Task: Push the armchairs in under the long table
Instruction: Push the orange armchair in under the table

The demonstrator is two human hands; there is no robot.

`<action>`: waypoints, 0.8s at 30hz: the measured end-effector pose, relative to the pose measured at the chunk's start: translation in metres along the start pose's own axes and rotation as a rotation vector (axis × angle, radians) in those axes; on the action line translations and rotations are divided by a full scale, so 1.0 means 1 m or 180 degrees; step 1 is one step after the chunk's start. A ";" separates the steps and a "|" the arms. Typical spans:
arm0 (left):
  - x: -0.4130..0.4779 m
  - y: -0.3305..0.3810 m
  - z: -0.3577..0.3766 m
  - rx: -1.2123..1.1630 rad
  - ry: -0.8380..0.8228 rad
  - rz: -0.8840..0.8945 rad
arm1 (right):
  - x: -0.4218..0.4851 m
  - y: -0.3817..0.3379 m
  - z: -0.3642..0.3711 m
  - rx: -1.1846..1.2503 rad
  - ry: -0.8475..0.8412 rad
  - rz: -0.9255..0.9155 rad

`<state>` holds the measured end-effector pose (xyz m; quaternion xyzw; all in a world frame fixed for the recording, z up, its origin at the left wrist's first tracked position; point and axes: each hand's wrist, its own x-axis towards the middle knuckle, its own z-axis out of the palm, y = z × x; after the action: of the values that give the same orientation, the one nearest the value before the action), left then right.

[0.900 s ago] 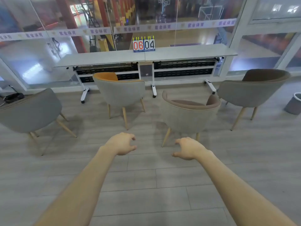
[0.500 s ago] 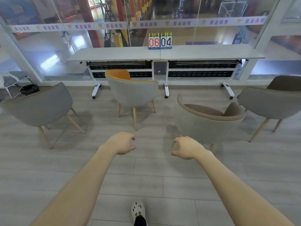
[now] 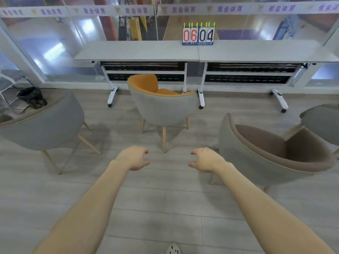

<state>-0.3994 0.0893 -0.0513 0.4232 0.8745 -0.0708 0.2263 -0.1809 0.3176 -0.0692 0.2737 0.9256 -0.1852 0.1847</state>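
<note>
Both hands reach forward over the floor with fingers loosely curled, left hand [image 3: 134,158] and right hand [image 3: 206,159] each gripping nothing and touching no chair. The orange chair [image 3: 163,109] stands straight ahead, its back toward the person, close to the table [image 3: 139,52] but not under it. The brown chair [image 3: 271,154] sits nearer on the right, turned sideways; the left chair [image 3: 42,125] and right chair [image 3: 322,123] stand well out from the table. The main risk is probably the orange chair's line: its right side sits just in front of the middle feet [image 3: 201,99], which end in castors, so a straight shove may drive the shell into them and roll or jolt the table. That could tip the scoreboard [image 3: 198,34] standing upright near the seam of the tabletop. The racks under the top hang low, so a chair back may catch before it goes in fully. The brown chair needs turning first; pushed as it stands, its legs would likely drag and skid aside. A dark object [image 3: 32,97] lies on or behind the left chair, I cannot tell which, and could fall if that chair is moved.
</note>
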 end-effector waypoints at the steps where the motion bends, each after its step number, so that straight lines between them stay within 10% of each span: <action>1: 0.012 -0.010 -0.007 -0.0008 -0.0001 -0.0020 | 0.016 -0.004 -0.006 -0.0022 -0.0018 0.0000; 24: 0.375 -0.185 -0.171 0.0272 0.0017 -0.0177 | 0.442 -0.086 -0.145 0.0075 -0.0084 -0.0128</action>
<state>-0.8020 0.2916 -0.0833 0.4082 0.8827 -0.1132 0.2037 -0.6113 0.5084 -0.1195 0.2547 0.9261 -0.2034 0.1899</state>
